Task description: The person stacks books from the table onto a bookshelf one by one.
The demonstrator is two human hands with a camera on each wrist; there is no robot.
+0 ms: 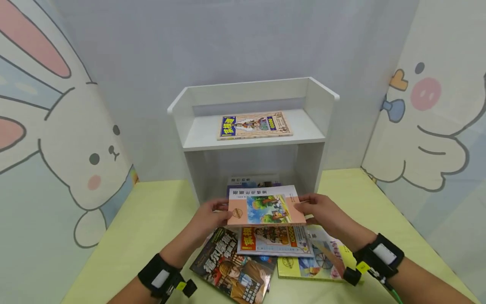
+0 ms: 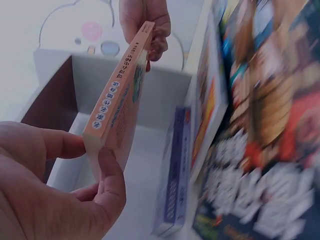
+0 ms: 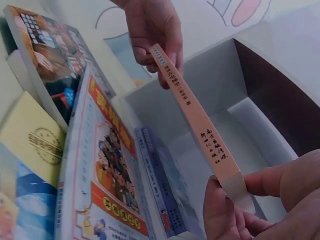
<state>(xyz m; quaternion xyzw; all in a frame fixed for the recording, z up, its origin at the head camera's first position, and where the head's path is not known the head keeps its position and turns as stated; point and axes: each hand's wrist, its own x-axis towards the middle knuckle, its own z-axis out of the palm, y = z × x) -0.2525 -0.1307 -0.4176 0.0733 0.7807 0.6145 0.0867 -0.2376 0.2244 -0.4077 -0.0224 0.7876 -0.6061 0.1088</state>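
Observation:
Between both hands is a book with an orange and white cover (image 1: 265,206) and a picture of trees, held level in front of the shelf's lower compartment. My left hand (image 1: 211,216) pinches its left end between thumb and fingers. At the opposite end my right hand (image 1: 322,211) grips it the same way. The wrist views show its orange spine (image 2: 120,82). Behind it, inside the lower compartment, lies a blue-purple book (image 1: 252,180), partly hidden by the held one. Below the hands a red-and-white comic book (image 1: 275,241) overlaps other books.
A white two-level shelf (image 1: 254,143) stands at the back of the yellow-green table (image 1: 125,245). On its upper level lies a tan comic book (image 1: 255,125). A dark-covered book (image 1: 231,270) and a yellow-edged book (image 1: 315,268) lie at the front.

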